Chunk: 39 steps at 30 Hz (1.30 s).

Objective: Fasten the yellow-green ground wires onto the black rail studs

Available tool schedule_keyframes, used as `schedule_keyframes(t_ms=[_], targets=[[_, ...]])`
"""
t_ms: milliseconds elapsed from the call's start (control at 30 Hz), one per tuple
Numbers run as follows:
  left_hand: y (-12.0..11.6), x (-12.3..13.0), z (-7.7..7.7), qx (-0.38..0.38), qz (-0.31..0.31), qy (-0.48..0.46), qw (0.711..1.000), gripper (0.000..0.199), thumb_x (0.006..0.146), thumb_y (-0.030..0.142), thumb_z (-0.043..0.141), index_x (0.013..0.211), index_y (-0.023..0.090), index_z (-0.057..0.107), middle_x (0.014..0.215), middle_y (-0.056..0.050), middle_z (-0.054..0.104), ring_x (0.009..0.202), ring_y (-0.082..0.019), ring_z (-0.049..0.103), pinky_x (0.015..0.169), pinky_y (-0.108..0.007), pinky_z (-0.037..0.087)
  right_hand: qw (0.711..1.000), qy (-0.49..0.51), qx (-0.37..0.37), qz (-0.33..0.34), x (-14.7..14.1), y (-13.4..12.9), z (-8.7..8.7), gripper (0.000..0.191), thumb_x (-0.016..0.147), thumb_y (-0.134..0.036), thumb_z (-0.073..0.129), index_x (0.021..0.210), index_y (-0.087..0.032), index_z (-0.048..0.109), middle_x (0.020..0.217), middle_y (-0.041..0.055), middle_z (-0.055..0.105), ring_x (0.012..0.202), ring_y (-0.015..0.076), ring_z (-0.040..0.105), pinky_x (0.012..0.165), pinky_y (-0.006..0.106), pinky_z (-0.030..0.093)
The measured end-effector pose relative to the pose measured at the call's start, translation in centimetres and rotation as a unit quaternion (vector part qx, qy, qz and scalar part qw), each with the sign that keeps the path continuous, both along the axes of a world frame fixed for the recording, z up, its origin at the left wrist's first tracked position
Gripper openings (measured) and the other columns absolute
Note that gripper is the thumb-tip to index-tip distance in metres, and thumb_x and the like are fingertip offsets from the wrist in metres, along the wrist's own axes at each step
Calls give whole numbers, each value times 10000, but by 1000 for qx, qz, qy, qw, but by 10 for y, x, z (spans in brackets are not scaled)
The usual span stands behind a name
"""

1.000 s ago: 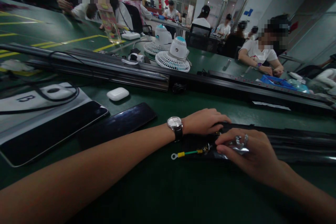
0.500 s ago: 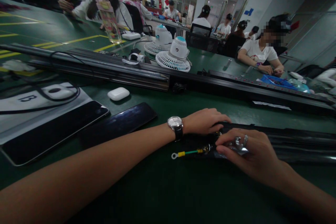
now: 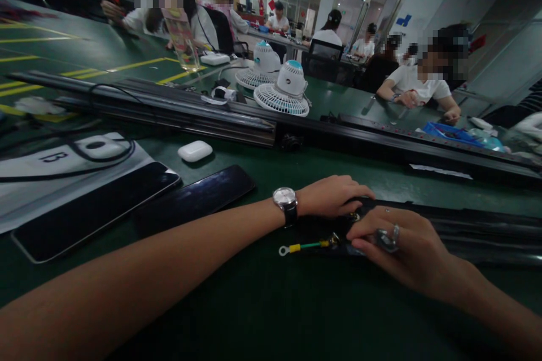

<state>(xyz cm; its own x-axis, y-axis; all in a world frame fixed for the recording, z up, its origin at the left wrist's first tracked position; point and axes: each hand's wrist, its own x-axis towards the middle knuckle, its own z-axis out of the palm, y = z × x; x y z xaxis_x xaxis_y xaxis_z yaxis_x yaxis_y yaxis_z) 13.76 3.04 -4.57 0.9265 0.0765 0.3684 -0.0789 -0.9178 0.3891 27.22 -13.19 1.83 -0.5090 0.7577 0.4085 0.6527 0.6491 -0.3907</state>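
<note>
My left hand (image 3: 334, 196), with a watch (image 3: 285, 197) at its wrist, is closed over the far side of a black bar (image 3: 466, 225) near its left end. My right hand (image 3: 404, 245) is just to the right, over the same end, with thumb and index finger pinched together. Under its curled fingers is a shiny, clear or silvery piece (image 3: 385, 241) that I cannot make out. A short green wire (image 3: 312, 245) with yellow sleeves and a ring terminal (image 3: 283, 251) sticks out leftward from brass-coloured hardware (image 3: 334, 238). The right fingertips hide what they pinch.
Left of my forearm lie two dark phones (image 3: 97, 208) (image 3: 203, 194), a white earbud case (image 3: 195, 151) and a paper sheet (image 3: 25, 166). Long black bars (image 3: 381, 138) cross the table. Beyond stand two white fans (image 3: 285, 90) and a bottle (image 3: 182, 39). Co-workers sit farther back.
My view has shifted slightly. My right fingers have shifted a little at the bar end; my left hand stays there. The co-worker at the right has moved their hands apart.
</note>
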Motion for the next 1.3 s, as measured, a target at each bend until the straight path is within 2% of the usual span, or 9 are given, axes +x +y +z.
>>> schedule_keyframes(t_ms=[133,333,667,1000,1300], targets=[[0,0,0,-2,0,-2,1000,318,996,212,565,1311,242,596,1164,-65,692,1026,-203,619,907,-333,472,1000,-4,30,-2,3,0,3,68,996,-183,593,1032,-211,644,881,36,732,771,182,696,695,305,533],[0,-2,4,10,-6,10,1000,322,1011,224,539,1330,214,583,1163,-83,677,1036,-219,609,899,-328,475,999,40,8,-33,2,-1,3,47,962,-190,637,998,-213,654,846,39,739,697,176,695,640,294,528],[1,0,2,17,-6,16,1000,327,1018,210,523,1341,222,569,1197,-77,673,1058,-207,599,928,-336,467,997,40,3,-66,-3,-3,-2,23,955,-213,674,952,-209,697,750,-18,720,584,108,642,566,227,452],[0,1,3,18,0,23,1000,326,1018,209,511,1338,209,574,1183,-83,674,1051,-211,599,914,-333,467,998,40,-10,-54,-2,-5,-4,49,950,-225,706,993,-216,684,739,-39,701,573,88,613,575,218,436],[-1,0,4,17,4,24,1000,326,1010,206,530,1333,211,578,1171,-83,679,1037,-210,604,888,-325,467,1000,8,17,-15,-2,-1,-1,25,978,-187,643,990,-202,659,808,10,722,692,143,655,658,267,490]])
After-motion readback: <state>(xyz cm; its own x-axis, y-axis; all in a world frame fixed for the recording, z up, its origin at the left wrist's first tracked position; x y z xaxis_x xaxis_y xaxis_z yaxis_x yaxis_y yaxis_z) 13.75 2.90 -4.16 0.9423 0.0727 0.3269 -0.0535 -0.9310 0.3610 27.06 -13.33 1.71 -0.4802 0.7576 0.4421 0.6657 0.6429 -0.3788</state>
